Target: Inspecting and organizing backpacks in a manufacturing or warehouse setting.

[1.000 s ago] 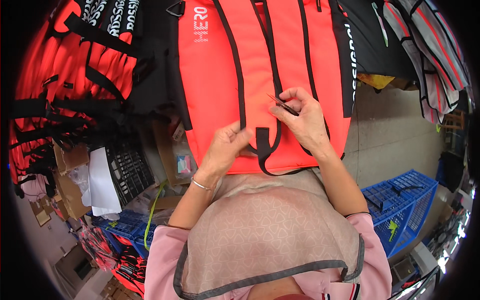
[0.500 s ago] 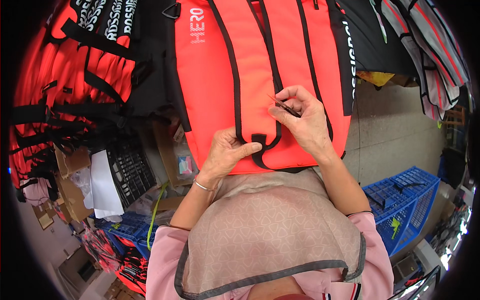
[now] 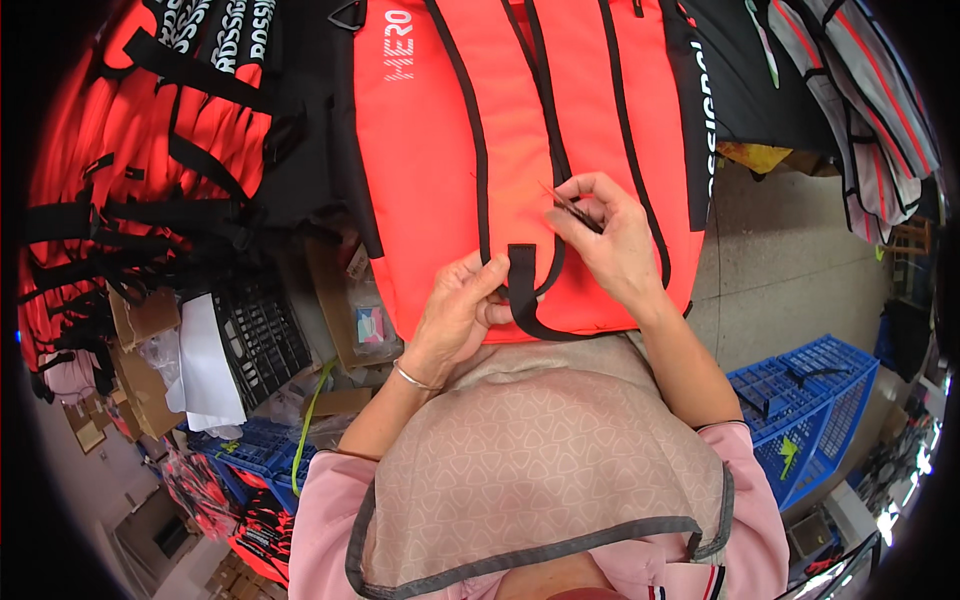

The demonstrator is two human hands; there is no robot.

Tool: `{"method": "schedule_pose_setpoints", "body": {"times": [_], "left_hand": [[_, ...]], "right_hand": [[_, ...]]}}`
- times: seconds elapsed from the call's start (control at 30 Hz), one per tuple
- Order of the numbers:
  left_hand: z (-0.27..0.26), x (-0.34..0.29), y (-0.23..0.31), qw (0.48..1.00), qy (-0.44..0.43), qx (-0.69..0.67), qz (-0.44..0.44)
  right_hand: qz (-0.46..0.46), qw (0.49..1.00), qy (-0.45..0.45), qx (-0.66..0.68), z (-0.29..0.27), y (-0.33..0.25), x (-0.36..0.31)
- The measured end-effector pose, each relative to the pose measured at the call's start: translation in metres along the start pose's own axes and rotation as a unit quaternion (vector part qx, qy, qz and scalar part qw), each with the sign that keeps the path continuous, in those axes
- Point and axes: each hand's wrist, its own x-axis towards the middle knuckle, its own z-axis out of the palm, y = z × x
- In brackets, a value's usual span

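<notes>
An orange-red backpack (image 3: 420,170) with black trim lies before me, its shoulder straps upward. My left hand (image 3: 463,308) pinches the lower end of the left shoulder strap (image 3: 515,190), thumb on top and fingers partly hidden beneath. Beside that thumb, a black webbing strap (image 3: 523,290) is sewn to the strap end and curves down toward the bag's bottom edge. Above and to the right, my right hand (image 3: 608,235) is closed on small dark pointed thread snips (image 3: 578,214). Their thin tips point up and left over the strap's right edge.
More orange-red bags (image 3: 110,160) are heaped at the left. Below them are cardboard (image 3: 145,310), white paper (image 3: 210,365) and a black plastic crate (image 3: 262,335). A blue crate (image 3: 800,400) stands on the floor at right. Grey bags (image 3: 860,110) hang over the far right table edge.
My left thumb has moved off the black webbing to the strap's left edge, uncovering the webbing. The bag has shifted slightly right. My right hand stays nearly in place with the snips.
</notes>
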Motion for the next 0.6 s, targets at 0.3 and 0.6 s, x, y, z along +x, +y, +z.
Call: {"method": "schedule_pose_setpoints", "body": {"times": [0.3,0.6], "left_hand": [[0.006,0.016,-0.004,0.998,0.055,0.008,0.014],[0.006,0.017,-0.008,0.997,0.063,0.049,0.024]], "right_hand": [[0.025,0.989,-0.096,-0.107,0.010,0.021,-0.074],[0.005,0.993,-0.072,-0.092,-0.024,-0.023,-0.056]]}}
